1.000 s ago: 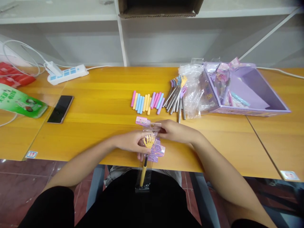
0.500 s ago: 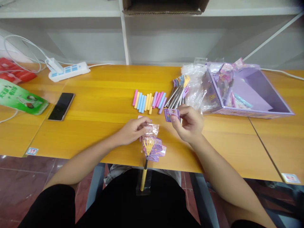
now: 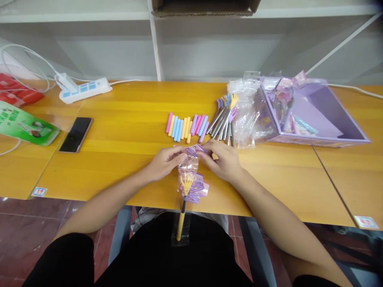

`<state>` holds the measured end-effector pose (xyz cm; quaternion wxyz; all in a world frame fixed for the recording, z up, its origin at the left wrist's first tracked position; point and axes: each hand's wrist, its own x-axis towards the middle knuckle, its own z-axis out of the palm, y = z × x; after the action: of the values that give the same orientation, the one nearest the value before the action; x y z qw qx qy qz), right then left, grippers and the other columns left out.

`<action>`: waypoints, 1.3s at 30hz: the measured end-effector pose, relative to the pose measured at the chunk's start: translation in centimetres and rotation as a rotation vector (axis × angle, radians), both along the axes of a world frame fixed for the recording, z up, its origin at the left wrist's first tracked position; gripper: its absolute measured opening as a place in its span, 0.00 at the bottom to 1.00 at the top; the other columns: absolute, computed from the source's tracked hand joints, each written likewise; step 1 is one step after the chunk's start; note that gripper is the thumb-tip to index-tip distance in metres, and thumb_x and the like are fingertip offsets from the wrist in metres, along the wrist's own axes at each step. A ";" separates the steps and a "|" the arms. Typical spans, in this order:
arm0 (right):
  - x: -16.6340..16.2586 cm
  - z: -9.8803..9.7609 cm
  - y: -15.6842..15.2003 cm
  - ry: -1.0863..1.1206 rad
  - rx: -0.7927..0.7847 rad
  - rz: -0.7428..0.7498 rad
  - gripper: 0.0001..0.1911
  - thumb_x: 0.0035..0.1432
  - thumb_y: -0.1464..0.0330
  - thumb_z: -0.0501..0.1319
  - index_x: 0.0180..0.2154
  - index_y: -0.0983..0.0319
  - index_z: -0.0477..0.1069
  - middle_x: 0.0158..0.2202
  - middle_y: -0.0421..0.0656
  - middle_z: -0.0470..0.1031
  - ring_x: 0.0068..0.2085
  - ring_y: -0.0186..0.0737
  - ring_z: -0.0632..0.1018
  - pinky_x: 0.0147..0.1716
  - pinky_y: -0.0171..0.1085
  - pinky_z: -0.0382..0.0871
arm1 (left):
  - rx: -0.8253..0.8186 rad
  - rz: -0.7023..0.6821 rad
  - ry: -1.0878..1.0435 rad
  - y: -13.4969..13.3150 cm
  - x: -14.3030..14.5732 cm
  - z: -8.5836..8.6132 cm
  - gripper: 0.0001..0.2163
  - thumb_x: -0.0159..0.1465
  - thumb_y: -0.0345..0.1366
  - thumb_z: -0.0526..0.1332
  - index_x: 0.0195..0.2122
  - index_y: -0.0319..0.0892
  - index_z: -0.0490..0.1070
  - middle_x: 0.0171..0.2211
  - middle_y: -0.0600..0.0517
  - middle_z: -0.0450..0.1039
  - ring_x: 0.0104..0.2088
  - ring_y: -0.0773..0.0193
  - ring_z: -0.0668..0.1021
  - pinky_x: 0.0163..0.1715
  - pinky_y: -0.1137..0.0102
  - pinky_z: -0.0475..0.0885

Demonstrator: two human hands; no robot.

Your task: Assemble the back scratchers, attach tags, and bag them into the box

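A purple printed card [image 3: 196, 150] is pinched by my right hand [image 3: 224, 161] at the mouth of a clear plastic bag [image 3: 189, 164]. My left hand [image 3: 165, 163] grips the top of that bag; its fingertips are close to the card, and I cannot tell if they touch it. Inside the bag lies a back scratcher with a yellow hand-shaped head [image 3: 186, 182] and a yellow handle [image 3: 180, 226], its lower end over my lap. Several more purple cards [image 3: 199, 191] lie fanned out beneath the bag.
Coloured handle sleeves [image 3: 181, 129] lie in a row beyond my hands. Beside them are metal back scratchers [image 3: 221, 121], a heap of clear bags [image 3: 247, 111] and a purple box [image 3: 326, 137]. To the left are a phone [image 3: 76, 134], a green pouch [image 3: 26, 123] and a power strip [image 3: 86, 90].
My right hand has moved left and slightly down, bringing the card to the bag's opening. My left hand stays at the bag, almost in the same place.
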<state>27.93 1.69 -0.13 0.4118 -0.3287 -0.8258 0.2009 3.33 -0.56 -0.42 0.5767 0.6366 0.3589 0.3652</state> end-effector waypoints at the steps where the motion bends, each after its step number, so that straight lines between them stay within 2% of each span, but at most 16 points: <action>1: 0.0 0.0 0.1 0.000 -0.002 0.005 0.10 0.76 0.59 0.63 0.41 0.55 0.76 0.30 0.41 0.75 0.30 0.40 0.74 0.33 0.43 0.70 | 0.001 -0.003 -0.004 0.0 0.0 0.0 0.15 0.75 0.48 0.63 0.51 0.43 0.81 0.49 0.44 0.85 0.50 0.55 0.84 0.51 0.63 0.79; 7: 0.0 0.2 -0.1 0.002 0.078 0.029 0.07 0.78 0.65 0.60 0.47 0.56 0.77 0.35 0.44 0.78 0.34 0.42 0.76 0.34 0.43 0.72 | -0.063 -0.039 0.019 -0.4 0.4 0.3 0.16 0.70 0.42 0.69 0.55 0.40 0.78 0.44 0.45 0.85 0.39 0.60 0.85 0.40 0.67 0.80; 11: 0.0 0.1 0.1 -0.012 0.160 0.024 0.06 0.77 0.68 0.61 0.50 0.57 0.77 0.38 0.44 0.79 0.35 0.41 0.78 0.35 0.41 0.74 | -0.022 -0.034 0.065 -0.4 0.5 0.2 0.14 0.69 0.39 0.69 0.53 0.39 0.79 0.43 0.46 0.84 0.38 0.61 0.84 0.39 0.68 0.80; 15: 0.2 0.1 0.3 -0.033 0.243 0.049 0.11 0.77 0.71 0.62 0.56 0.57 0.77 0.40 0.44 0.79 0.38 0.40 0.80 0.36 0.40 0.76 | 0.007 -0.011 0.089 -0.4 0.4 0.0 0.14 0.69 0.39 0.68 0.53 0.39 0.79 0.41 0.47 0.83 0.36 0.62 0.84 0.38 0.68 0.81; 22: 0.7 0.2 0.5 -0.164 0.210 0.072 0.20 0.78 0.70 0.61 0.67 0.55 0.75 0.40 0.44 0.77 0.37 0.41 0.79 0.36 0.41 0.76 | 0.026 -0.010 0.060 -0.5 0.6 0.1 0.13 0.69 0.38 0.67 0.52 0.39 0.78 0.45 0.46 0.84 0.40 0.61 0.85 0.44 0.65 0.82; 24: 0.8 0.2 0.5 -0.166 0.206 0.105 0.20 0.78 0.69 0.61 0.67 0.54 0.74 0.41 0.44 0.77 0.38 0.41 0.79 0.36 0.41 0.75 | 0.028 -0.013 0.051 -0.5 0.7 0.1 0.12 0.70 0.38 0.67 0.52 0.40 0.78 0.44 0.46 0.84 0.40 0.62 0.85 0.43 0.66 0.81; 30: 0.6 0.8 0.5 -0.087 0.116 0.140 0.18 0.77 0.69 0.64 0.64 0.55 0.73 0.40 0.42 0.78 0.34 0.37 0.76 0.34 0.38 0.74 | 0.053 0.006 0.124 -0.4 0.6 0.2 0.09 0.73 0.41 0.64 0.43 0.40 0.77 0.32 0.53 0.78 0.31 0.65 0.79 0.33 0.69 0.77; 34: 0.5 1.0 0.4 -0.024 0.123 0.131 0.11 0.75 0.70 0.66 0.56 0.55 0.75 0.43 0.42 0.81 0.32 0.35 0.75 0.32 0.37 0.72 | 0.062 0.023 0.135 -0.4 0.5 0.1 0.09 0.72 0.40 0.64 0.43 0.39 0.77 0.34 0.51 0.78 0.32 0.65 0.79 0.34 0.69 0.77; 39: 0.5 1.0 0.4 -0.021 0.138 0.093 0.10 0.74 0.70 0.67 0.55 0.56 0.75 0.37 0.40 0.78 0.30 0.35 0.74 0.31 0.37 0.71 | 0.043 0.031 0.134 -0.4 0.6 0.2 0.08 0.72 0.39 0.64 0.43 0.39 0.78 0.36 0.50 0.79 0.34 0.65 0.79 0.35 0.69 0.77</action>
<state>28.43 2.09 0.87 0.4151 -0.2630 -0.8563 0.1587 3.90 -0.98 -0.27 0.5319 0.6661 0.3988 0.3382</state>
